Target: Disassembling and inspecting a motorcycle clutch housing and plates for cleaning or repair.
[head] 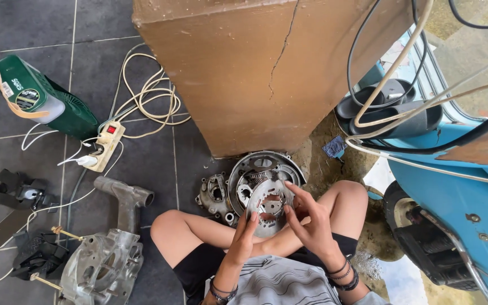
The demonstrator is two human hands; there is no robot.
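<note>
From the head camera, the person is sitting on the tiled floor (142, 147) with knees spread, holding a round metal plate (270, 203) up between both hands. The left hand (245, 236) is pressing flat against the plate's lower left edge, fingers straight and together. The right hand (310, 221) is gripping the plate's right edge, fingers spread and curled over it. Just behind the plate, a larger round metal housing (266, 166) is lying on the floor, with a small engine casting (214, 195) beside it on its left. Well left of the plate, a grey engine case (105, 262) is resting near a white power strip (105, 146).
</note>
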